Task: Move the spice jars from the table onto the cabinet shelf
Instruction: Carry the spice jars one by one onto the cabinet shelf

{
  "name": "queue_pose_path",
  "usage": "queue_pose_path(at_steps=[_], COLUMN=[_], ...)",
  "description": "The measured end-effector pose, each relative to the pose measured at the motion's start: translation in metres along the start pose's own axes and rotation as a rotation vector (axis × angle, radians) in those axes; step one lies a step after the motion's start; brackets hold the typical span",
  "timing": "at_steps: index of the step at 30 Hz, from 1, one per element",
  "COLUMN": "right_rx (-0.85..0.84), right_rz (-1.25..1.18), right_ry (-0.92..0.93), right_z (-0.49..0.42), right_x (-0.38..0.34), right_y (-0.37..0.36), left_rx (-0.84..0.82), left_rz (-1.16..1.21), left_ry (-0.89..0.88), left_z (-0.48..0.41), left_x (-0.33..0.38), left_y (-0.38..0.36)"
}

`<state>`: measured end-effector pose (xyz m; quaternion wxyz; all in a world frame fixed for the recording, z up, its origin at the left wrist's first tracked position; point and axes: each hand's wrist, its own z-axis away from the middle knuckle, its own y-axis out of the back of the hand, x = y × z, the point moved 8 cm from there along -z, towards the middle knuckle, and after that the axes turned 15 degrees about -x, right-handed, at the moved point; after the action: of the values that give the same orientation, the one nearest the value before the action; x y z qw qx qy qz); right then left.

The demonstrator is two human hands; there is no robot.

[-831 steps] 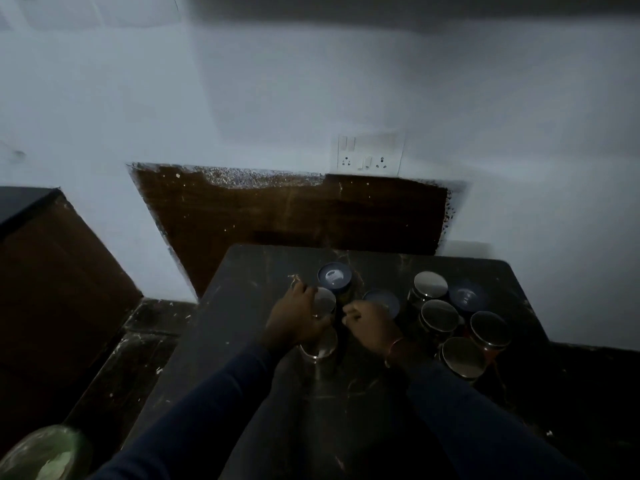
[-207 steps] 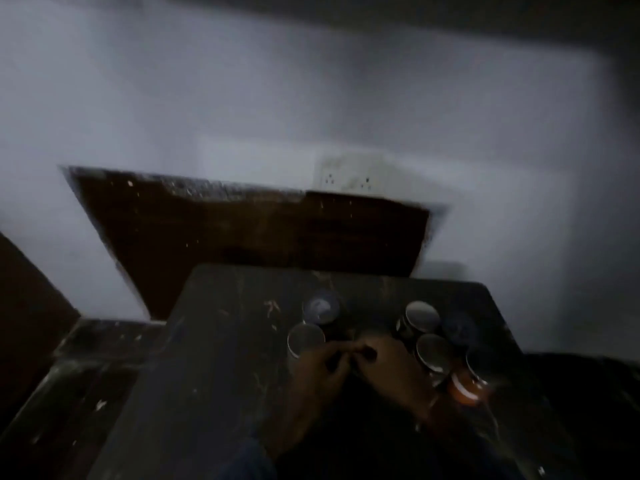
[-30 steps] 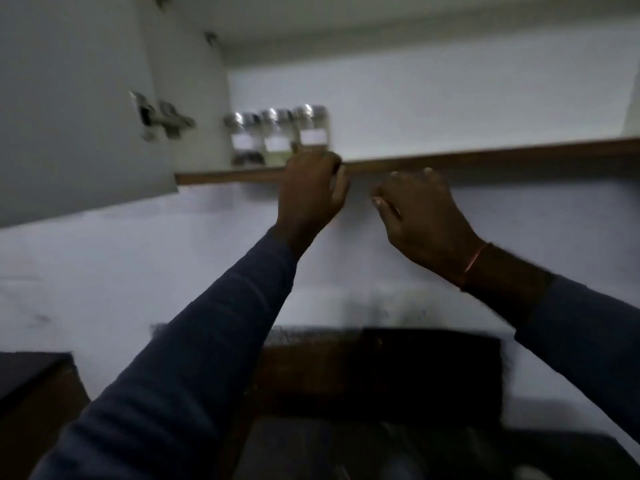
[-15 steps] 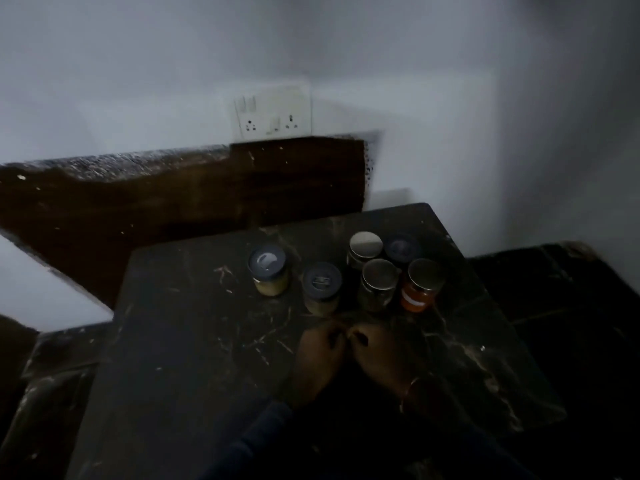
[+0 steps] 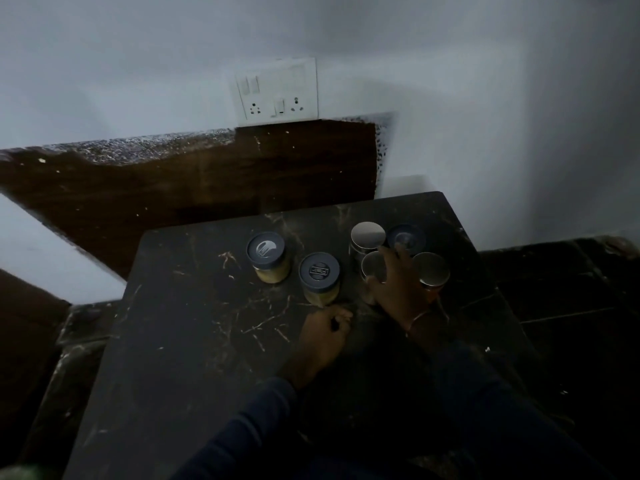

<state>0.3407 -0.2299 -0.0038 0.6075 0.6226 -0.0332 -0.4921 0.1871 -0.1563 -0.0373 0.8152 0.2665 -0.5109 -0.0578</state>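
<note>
Back from the shelf, the right hand [image 5: 398, 289] now spreads unclenched fingers [image 5: 388, 254] over a silver-lidded jar [image 5: 371, 267] (left hand [image 5: 323, 329] curled, empty, on the table [image 5: 194, 341]), likely starting the next pickup.

Illumination is poor throughout. The wall [image 5: 138, 64] is the brightest area, a flat grey-blue, darkening toward the upper right corner. The table [image 5: 194, 341] is nearly black; only its pale veins register. Two metal lids [image 5: 367, 233] give dull, soft reflections. The sleeves [image 5: 263, 427] and the floor [image 5: 571, 323] merge into shadow at the bottom. Detail is soft and grainy; straight edges bow toward the frame's margins. The lower left corner is smeared.
</note>
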Motion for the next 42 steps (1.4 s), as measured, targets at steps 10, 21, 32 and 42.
queue_pose_path(at_steps=[10,21,32,42], right_rx=[-0.022,-0.148,-0.245,-0.469], right_rz=[0.241,-0.254,-0.735,-1.285], right_ry=[0.013,0.106,0.171,0.294], right_z=[-0.008,0.019,0.024,0.025], right_x=[0.012,-0.002,-0.077,-0.133], right_y=[-0.039,-0.074,-0.028,-0.055], left_rx=[0.017,-0.018,-0.026,0.051], left_rz=[0.063,0.129,0.386,0.831], left_ry=[0.069,0.111,-0.137,-0.297], left_z=[0.012,0.025,0.041,0.061], left_x=[-0.018,-0.041,-0.009,0.012], left_y=[0.018,0.020,0.055,0.106])
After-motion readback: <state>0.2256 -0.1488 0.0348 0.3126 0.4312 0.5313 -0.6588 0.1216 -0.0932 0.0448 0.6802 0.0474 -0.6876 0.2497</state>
